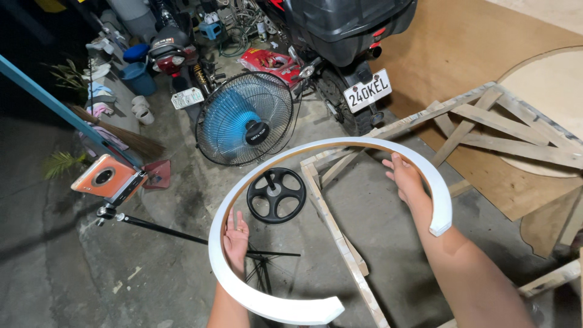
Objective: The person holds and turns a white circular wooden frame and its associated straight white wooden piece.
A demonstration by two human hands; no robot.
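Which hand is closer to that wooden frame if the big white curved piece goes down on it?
Probably the right hand. It grips the white curved piece right above the wooden frame, while the left hand holds the far side over bare concrete floor.

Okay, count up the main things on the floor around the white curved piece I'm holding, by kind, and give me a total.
White curved piece: 1
Electric fans: 1
Black round fan bases: 1
Motorbikes: 2
Wooden slat frames: 1
Blue buckets: 1
Total: 7

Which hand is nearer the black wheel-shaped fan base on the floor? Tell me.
Left. The left hand grips the white curved piece just beside the black fan base; the right hand holds the arc's far side.
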